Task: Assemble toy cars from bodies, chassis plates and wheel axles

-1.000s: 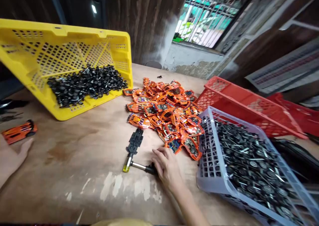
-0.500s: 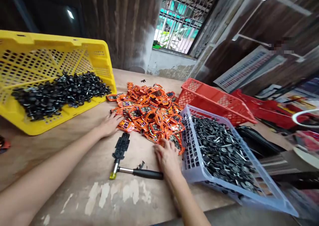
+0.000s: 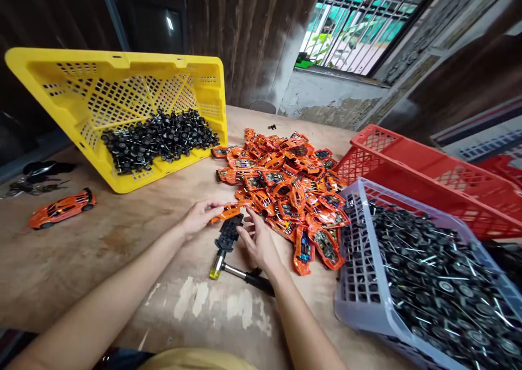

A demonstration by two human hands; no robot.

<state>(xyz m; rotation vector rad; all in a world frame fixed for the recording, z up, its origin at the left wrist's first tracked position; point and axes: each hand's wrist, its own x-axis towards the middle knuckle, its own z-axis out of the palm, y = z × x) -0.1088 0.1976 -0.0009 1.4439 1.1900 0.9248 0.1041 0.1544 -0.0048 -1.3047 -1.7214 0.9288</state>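
Observation:
My left hand (image 3: pixel 199 217) pinches an orange toy car body (image 3: pixel 228 211) at its left end, just above a black plastic chassis (image 3: pixel 228 233) lying on the wooden table (image 3: pixel 122 250). My right hand (image 3: pixel 256 242) reaches to the same car body from the right, fingers curled at its other end and over the chassis. A big pile of orange car bodies (image 3: pixel 289 190) lies right behind my hands. A small hammer (image 3: pixel 240 272) with a yellow tip and black handle rests under my right wrist.
A tilted yellow crate (image 3: pixel 122 87) holds black wheels on axles at the back left. A grey basket (image 3: pixel 367 299) of wheel axles stands at the right, red crates (image 3: pixel 428 174) behind it. One finished orange car (image 3: pixel 61 209) sits at the left, near dark tools.
My left hand has drawn an orange car body out of the pile toward the black chassis. My right hand moved left from the pile's edge to meet it. The view swung back left.

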